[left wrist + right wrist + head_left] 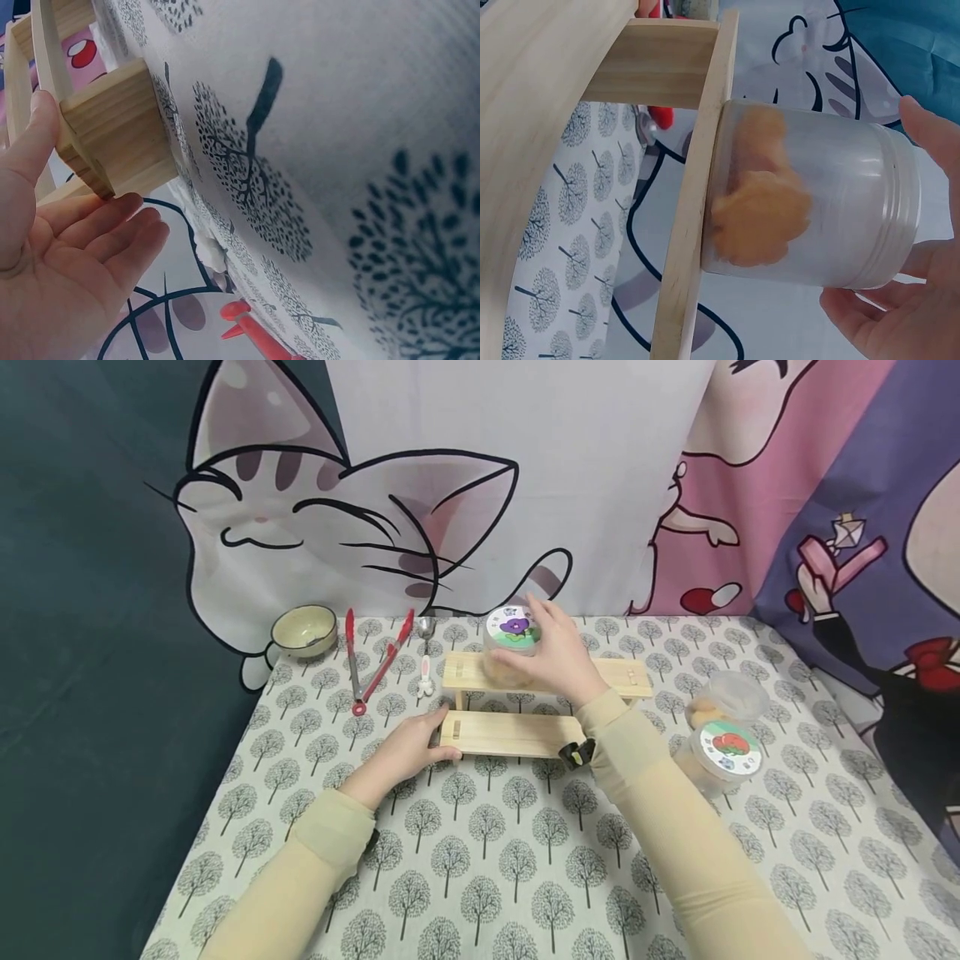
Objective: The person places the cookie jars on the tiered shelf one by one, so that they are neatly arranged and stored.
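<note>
A two-tier wooden stand stands on the cloth. My left hand grips the left end of its lower board, thumb at the near edge and fingers at the far edge. On the upper board stands a clear plastic jar with orange-brown pieces inside, its base right at the wood in the right wrist view. My right hand holds this jar near the top, fingers and thumb around its sides. Its round lid carries a purple flower picture. In the left wrist view the board end sits between thumb and fingertips.
Right of the stand are a second jar with a red-pictured lid and an open clear container with brown pieces. Red-tipped tongs, a small spoon and a bowl lie at the back left. A printed curtain hangs behind.
</note>
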Tool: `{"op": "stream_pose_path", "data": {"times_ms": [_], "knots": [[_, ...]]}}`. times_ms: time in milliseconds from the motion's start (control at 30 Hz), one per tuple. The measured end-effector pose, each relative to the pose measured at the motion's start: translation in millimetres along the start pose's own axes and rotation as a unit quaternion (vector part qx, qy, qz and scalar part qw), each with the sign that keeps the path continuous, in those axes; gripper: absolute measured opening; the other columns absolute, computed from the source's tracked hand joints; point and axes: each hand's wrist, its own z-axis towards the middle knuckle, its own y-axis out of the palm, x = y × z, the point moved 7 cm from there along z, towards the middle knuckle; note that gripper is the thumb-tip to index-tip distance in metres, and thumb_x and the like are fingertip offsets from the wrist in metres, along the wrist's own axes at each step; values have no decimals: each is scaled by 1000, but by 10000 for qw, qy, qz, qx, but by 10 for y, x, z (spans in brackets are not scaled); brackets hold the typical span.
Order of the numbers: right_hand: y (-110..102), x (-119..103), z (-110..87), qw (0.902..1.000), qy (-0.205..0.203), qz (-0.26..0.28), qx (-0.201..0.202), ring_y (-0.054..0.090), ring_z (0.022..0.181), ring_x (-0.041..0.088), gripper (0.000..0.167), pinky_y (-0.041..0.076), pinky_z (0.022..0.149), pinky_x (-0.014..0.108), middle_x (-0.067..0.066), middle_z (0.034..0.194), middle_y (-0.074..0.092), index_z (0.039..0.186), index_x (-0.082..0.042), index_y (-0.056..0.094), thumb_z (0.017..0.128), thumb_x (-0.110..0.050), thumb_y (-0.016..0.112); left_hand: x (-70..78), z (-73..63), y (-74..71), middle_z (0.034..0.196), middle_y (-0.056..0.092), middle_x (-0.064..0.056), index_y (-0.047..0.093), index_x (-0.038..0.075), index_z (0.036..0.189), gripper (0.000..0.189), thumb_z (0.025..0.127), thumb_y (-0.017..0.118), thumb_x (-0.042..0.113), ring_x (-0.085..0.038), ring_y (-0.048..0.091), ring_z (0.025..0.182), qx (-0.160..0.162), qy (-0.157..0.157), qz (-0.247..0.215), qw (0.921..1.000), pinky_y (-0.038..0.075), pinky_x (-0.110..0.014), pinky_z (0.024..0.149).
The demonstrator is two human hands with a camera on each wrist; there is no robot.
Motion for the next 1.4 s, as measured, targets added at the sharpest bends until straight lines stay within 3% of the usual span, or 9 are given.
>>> {"op": "stream_pose_path", "data": {"times_ms": [333, 867, 1033, 1400], "knots": [[-109, 108, -91, 9992, 266, 258, 152, 34, 137, 26, 104, 28, 114, 51, 9, 150, 37, 152, -16, 20, 73, -57, 74, 7, 6, 13, 146, 37, -22, 31, -5, 144, 89, 79, 75, 38, -38, 39, 132, -93, -74, -45, 9999, 31, -47, 112], [-239, 437, -259, 9977, 579, 301, 176, 26, 142, 29, 102, 19, 116, 54, 5, 154, 31, 151, -13, 24, 74, -63, 69, 1, 0, 20, 145, 38, -23, 33, -5, 144, 88, 79, 74, 38, -39, 39, 132, -19, -90, -38, 10000, 31, -48, 112], [-321, 530, -348, 9964, 758, 278, 238, 31, 139, 31, 94, 23, 113, 58, 7, 151, 35, 148, -14, 32, 76, -59, 70, 7, 2, 13, 145, 39, -23, 33, -5, 143, 88, 79, 74, 39, -40, 41, 131, 15, -38, 26, 10000, 32, -48, 112], [-506, 862, -474, 9935, 1015, 375, 359, 35, 136, 33, 89, 25, 112, 59, 12, 149, 39, 147, -13, 35, 78, -56, 70, -24, 16, 31, 144, 40, -22, 33, -5, 144, 89, 78, 75, 40, -39, 41, 131, 48, -37, 9, 10000, 31, -48, 112]]}}
